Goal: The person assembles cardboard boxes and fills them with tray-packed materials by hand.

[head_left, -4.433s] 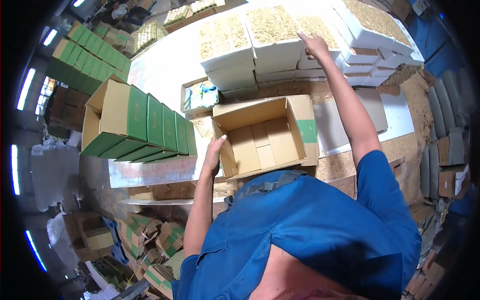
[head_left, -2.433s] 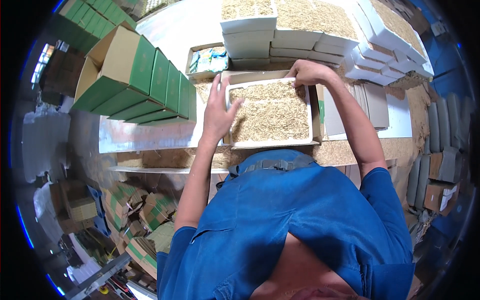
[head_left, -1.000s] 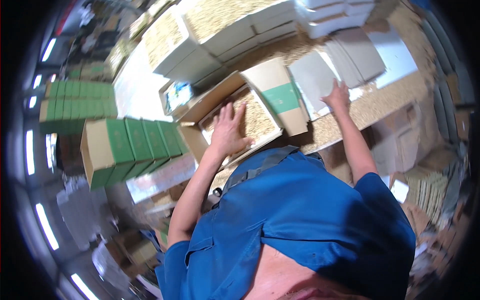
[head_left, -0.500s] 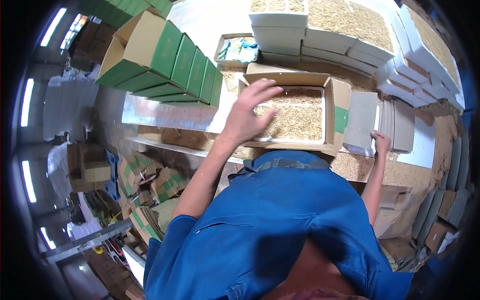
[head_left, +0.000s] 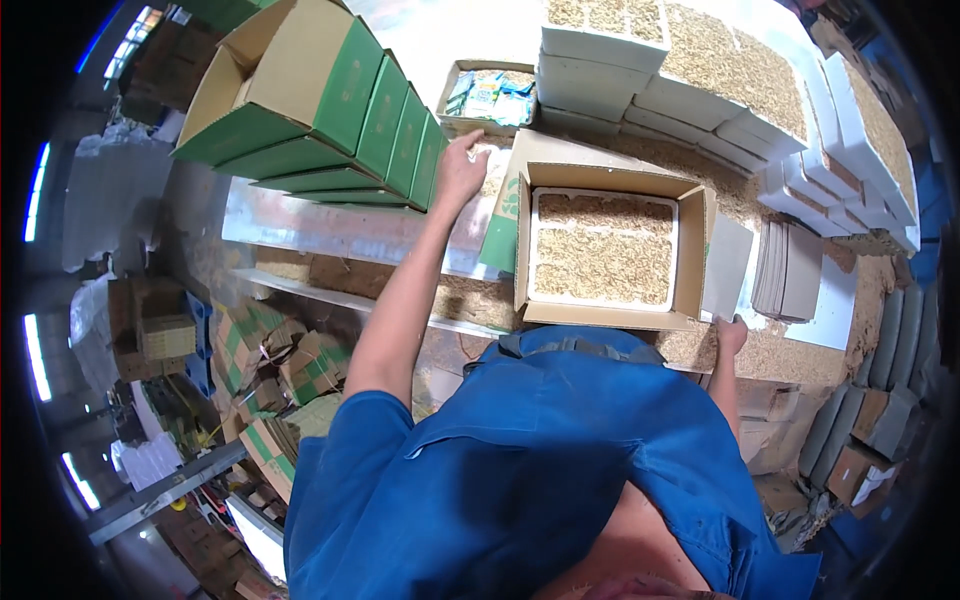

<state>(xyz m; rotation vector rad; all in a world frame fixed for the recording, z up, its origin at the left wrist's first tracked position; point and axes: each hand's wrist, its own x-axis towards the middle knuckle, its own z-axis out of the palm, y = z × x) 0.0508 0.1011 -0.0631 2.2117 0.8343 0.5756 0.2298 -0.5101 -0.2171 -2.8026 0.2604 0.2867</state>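
from my seat, i see the open carton (head_left: 692, 255) right of centre in the frame, with the white tray (head_left: 600, 304) inside it, full of tan grainy fill (head_left: 605, 250). my right hand (head_left: 730, 335) is at the lower edge of a grey sheet (head_left: 728, 268), just beyond the carton's right wall; thumb and fingers seem to pinch its corner, though how firmly i cannot tell. my left hand (head_left: 462, 172), upper middle, has its fingers loosely curled near the packet box (head_left: 488, 125); i cannot tell whether it touches anything. to handle the sheet well, i'd keep that pinch light, check that only one piece comes away, and hold it level so its corner doesn't snag the carton wall or scrape the fill. the left hand should stay clear of the green boxes (head_left: 345, 100) beside it.
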